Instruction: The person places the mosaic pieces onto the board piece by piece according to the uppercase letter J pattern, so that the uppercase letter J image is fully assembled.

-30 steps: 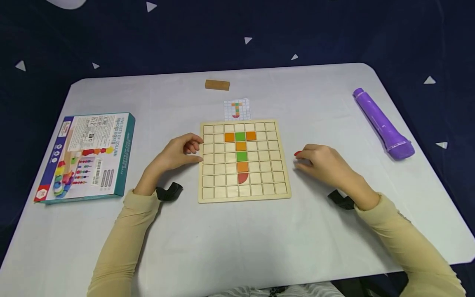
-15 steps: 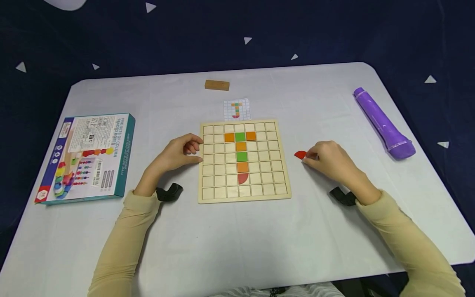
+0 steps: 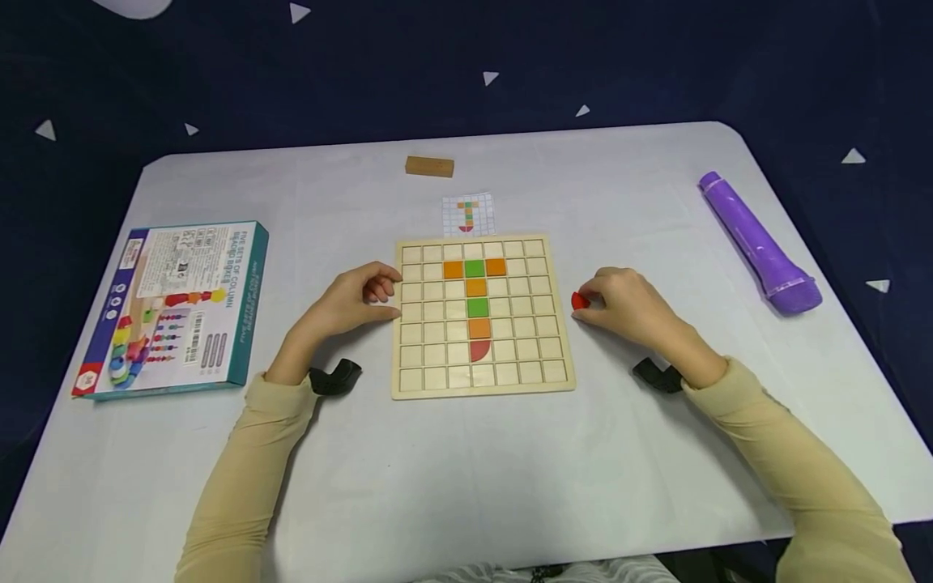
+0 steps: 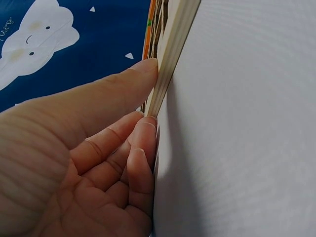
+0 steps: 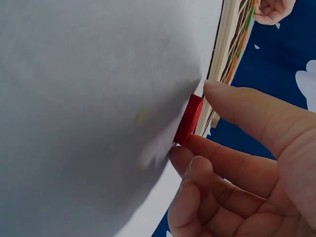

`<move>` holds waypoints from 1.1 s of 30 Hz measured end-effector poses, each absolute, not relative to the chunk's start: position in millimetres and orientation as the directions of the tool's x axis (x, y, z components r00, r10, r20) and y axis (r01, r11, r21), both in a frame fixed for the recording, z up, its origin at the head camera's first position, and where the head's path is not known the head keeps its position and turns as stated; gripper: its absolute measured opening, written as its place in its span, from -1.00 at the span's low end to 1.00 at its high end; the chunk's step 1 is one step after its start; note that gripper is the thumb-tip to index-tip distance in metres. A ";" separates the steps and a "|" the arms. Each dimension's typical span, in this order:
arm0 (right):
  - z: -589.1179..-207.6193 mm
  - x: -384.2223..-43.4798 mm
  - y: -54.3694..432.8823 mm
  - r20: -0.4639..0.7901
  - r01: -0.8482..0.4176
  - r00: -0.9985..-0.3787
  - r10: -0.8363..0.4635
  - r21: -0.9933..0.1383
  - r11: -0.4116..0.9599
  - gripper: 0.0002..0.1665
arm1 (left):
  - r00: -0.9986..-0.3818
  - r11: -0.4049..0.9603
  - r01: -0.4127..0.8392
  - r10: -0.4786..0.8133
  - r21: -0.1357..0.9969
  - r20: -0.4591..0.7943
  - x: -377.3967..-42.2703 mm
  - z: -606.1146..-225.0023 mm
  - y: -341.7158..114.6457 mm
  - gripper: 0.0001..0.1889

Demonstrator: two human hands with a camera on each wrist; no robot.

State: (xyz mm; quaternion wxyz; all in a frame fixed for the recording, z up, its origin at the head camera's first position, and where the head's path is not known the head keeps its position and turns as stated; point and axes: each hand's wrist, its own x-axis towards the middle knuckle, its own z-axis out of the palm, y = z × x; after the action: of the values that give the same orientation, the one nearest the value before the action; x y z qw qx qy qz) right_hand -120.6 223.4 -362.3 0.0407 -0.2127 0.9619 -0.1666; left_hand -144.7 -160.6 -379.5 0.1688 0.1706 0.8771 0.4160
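A wooden grid board [image 3: 432, 378] lies on the table, with orange and green square tiles and a red quarter-circle tile in its cells. My left hand [image 3: 342, 304] rests against the board's left edge; thumb and index fingertip touch that side some way apart, and the other fingers are curled in. To the right of the board, my right hand [image 3: 625, 306] pinches another red tile [image 3: 579, 300] between thumb and index finger. In the right wrist view the tile [image 5: 189, 120] appears edge-on, close to the table surface.
Behind the board lies a small pattern card [image 3: 468, 214], and beyond it a wooden block [image 3: 429, 167]. A toy box [image 3: 171, 308] sits at the left. At the right lies a purple microphone-shaped object [image 3: 760, 243].
My right hand has turned the red tile in its fingers and shifted slightly left, closer to the board. The left hand has stayed on the board's edge.
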 end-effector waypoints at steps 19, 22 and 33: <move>-363.3 -117.0 213.7 0.044 -0.453 -0.882 -0.469 -0.350 0.820 -0.91 | -0.886 0.606 0.162 0.437 0.779 -0.156 -146.3 -381.4 -160.3 -0.50; -361.4 -115.1 211.3 0.068 -0.466 -0.878 -0.474 -0.346 0.814 -0.92 | -0.887 0.610 0.161 0.435 0.776 -0.158 -146.5 -381.3 -160.2 -0.50; -350.8 -106.4 193.3 0.135 -0.512 -0.856 -0.499 -0.348 0.785 -0.91 | -0.886 0.603 0.162 0.437 0.781 -0.154 -147.2 -383.2 -161.3 -0.50</move>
State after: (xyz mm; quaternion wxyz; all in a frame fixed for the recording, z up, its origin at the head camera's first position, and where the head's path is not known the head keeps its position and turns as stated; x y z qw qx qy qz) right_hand -106.4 193.3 -350.8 -0.0179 -0.2675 0.9446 -0.1895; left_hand -147.2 -161.3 -383.2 0.1670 0.1704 0.8797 0.4114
